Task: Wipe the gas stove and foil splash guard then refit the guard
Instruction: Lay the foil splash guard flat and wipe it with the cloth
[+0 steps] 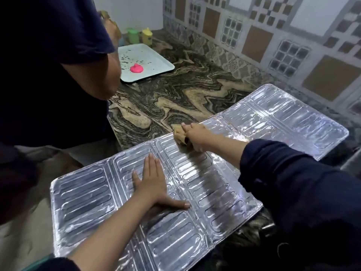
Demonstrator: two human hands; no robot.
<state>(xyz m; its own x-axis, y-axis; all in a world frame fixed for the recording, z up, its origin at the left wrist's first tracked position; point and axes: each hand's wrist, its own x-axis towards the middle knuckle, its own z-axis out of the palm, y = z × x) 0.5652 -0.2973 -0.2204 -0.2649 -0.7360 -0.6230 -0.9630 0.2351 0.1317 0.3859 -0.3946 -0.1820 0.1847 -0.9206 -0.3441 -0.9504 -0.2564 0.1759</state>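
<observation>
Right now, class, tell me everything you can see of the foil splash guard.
The foil splash guard is shiny, silvery sheet, embossed with rows of rounded ridges and creased into panels. It lies unfolded flat on the marbled counter, its near end overhanging the edge. The left hand presses flat on it; the right hand rubs a tan cloth at its far edge.

head view; close, steeply down over countertop [175, 98]

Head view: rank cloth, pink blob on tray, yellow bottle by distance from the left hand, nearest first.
From the left hand, flat on the foil guard:
1. Cloth, up-right on the guard, gripped by the right hand.
2. Pink blob, on the white tray, farther back.
3. Yellow bottle, behind the tray, by the wall.
</observation>
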